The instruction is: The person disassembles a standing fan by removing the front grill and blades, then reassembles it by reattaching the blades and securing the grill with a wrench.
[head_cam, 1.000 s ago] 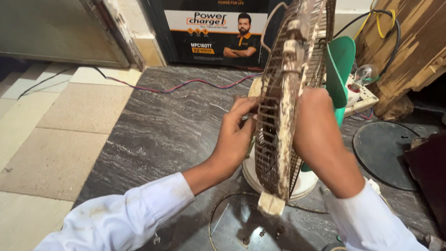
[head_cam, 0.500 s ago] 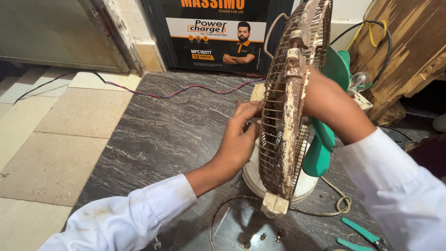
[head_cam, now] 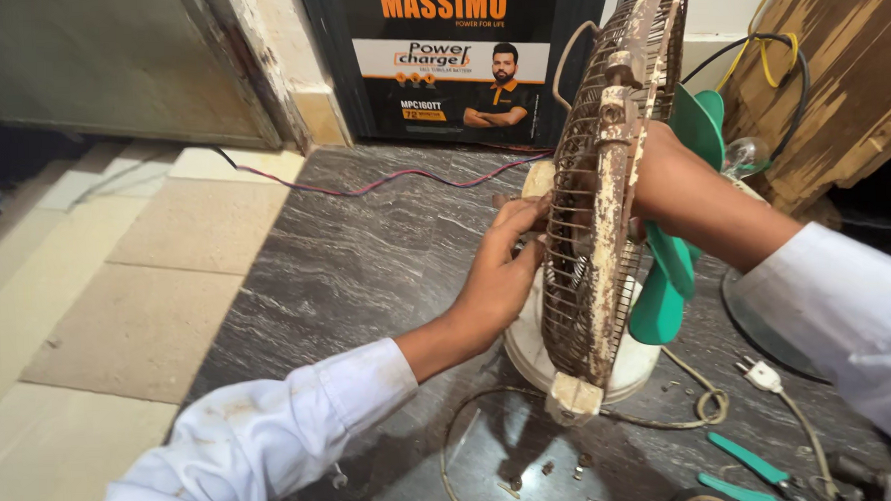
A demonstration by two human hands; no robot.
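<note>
A rusty round wire fan grille [head_cam: 605, 223] stands edge-on to me on a white round base [head_cam: 530, 352], with green blades [head_cam: 668, 291] on its right side. My left hand [head_cam: 501, 268] is at the grille's left face near the middle, fingers curled against the wires and the part behind them. My right hand [head_cam: 663, 186] reaches in from the right between the grille and the green blades. Its fingers are hidden by the grille's rim.
The fan's cord [head_cam: 693, 410] and white plug [head_cam: 761, 375] lie on the dark marble floor, with green-handled pliers [head_cam: 745, 468] and small screws [head_cam: 545, 469]. A dark printed box [head_cam: 457, 60] stands behind. A wooden board [head_cam: 838, 73], a bulb [head_cam: 747, 152] and a red wire [head_cam: 382, 183] are nearby.
My right hand has moved up from the grille's lower side to behind its upper middle. My left hand stays at the grille's left face. The pliers and plug have come into view.
</note>
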